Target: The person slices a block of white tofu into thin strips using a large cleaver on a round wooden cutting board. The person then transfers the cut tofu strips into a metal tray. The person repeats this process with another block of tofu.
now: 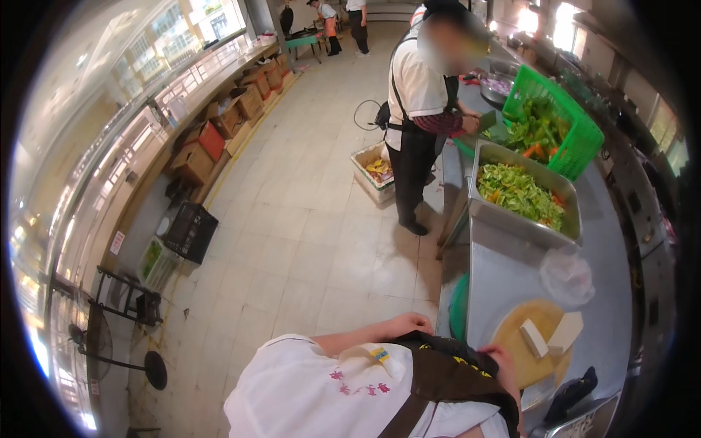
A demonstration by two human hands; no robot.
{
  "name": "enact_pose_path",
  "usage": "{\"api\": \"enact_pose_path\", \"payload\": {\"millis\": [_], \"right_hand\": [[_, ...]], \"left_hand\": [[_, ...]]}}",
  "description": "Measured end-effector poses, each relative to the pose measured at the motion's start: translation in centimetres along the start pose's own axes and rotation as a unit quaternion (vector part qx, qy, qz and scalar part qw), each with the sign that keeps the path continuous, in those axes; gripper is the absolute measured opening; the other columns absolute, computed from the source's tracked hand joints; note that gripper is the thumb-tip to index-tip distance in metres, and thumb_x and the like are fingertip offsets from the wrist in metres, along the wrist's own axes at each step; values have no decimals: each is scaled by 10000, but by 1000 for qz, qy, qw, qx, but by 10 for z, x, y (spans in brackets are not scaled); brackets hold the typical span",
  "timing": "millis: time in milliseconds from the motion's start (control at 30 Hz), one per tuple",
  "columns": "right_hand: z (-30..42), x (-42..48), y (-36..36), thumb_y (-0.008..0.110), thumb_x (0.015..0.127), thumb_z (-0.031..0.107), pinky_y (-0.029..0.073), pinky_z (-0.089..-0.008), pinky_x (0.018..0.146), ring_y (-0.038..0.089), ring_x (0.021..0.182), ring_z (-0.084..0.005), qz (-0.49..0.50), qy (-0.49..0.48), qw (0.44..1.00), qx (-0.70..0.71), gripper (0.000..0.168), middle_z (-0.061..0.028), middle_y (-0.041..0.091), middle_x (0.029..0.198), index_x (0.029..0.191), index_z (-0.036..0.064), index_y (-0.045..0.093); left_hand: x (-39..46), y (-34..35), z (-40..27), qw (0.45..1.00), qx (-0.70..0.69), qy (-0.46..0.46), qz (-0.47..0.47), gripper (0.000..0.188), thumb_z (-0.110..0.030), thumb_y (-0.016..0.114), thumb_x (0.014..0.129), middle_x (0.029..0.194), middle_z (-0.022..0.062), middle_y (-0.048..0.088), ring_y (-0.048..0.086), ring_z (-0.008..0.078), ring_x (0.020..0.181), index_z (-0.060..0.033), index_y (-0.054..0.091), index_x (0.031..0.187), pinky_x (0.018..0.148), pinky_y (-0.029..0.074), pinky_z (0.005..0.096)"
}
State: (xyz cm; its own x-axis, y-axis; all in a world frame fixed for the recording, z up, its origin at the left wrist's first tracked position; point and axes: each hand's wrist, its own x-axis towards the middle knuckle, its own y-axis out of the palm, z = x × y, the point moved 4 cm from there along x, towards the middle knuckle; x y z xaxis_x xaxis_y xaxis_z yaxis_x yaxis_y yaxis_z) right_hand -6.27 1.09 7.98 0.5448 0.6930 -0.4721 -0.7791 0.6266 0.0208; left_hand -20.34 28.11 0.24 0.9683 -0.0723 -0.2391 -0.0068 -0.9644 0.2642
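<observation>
My left hand (413,324), fingers curled, is beside the upper edge of my dark brown apron (443,372); whether it grips the cloth is unclear. At the apron's other side, next to the board, is my right hand (499,357), its fingers partly hidden by the cloth. On the steel table (498,274) lies a round wooden cutting board (517,334) bearing a pale rectangular block (534,338); a second pale block (567,331) rests at its right edge. A crumpled clear plastic bag (568,276) lies above the board.
A deep steel pan (572,219) holds cut green vegetables. Behind it a green plastic basket (586,137) holds peppers. A co-worker (416,98) stands at the table, handling a cleaver. A waste box (378,186) sits on the floor behind them. Below the board lies a dark cloth-like item (572,394).
</observation>
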Motion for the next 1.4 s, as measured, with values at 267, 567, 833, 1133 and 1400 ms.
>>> {"api": "enact_pose_path", "payload": {"millis": [267,567,833,1133,1400], "right_hand": [[78,110,121,610,948,75,487,-267,850,589,943,-107,277,-64,958,-45,614,-50,628,1020,1494,107,330],[111,118,137,785,746,80,487,-252,813,554,816,-120,406,-36,911,-71,1050,-52,539,991,1569,152,137],[107,127,136,851,681,73,485,-266,809,549,838,-112,406,-22,909,-96,1152,-38,538,982,1568,125,118],[109,125,136,831,700,-11,491,-266,794,574,807,-105,407,-27,909,-88,1134,-32,551,950,1569,124,115],[106,124,137,821,707,-18,496,-265,794,579,804,-109,411,-35,908,-78,1121,-36,556,933,1566,113,114]], "left_hand": [[-97,-46,-54,972,40,50,-227,1044,-102,825,748,1279,108,519,560,211,1108,-128,162,1555,992,474,384],[-169,-43,-67,944,13,73,-322,1357,-403,951,565,1162,62,508,550,190,1003,-154,85,1579,1015,443,394],[-172,-43,-61,948,-20,65,-311,1406,-420,960,543,1084,47,515,539,173,933,-156,47,1580,931,462,359],[-168,-45,-63,963,-43,69,-258,1293,-162,923,630,1038,48,524,519,165,900,-170,47,1581,906,462,330],[-165,-52,-62,965,-28,74,-250,1309,-210,926,630,984,35,527,511,156,881,-193,28,1583,870,457,321]]}}
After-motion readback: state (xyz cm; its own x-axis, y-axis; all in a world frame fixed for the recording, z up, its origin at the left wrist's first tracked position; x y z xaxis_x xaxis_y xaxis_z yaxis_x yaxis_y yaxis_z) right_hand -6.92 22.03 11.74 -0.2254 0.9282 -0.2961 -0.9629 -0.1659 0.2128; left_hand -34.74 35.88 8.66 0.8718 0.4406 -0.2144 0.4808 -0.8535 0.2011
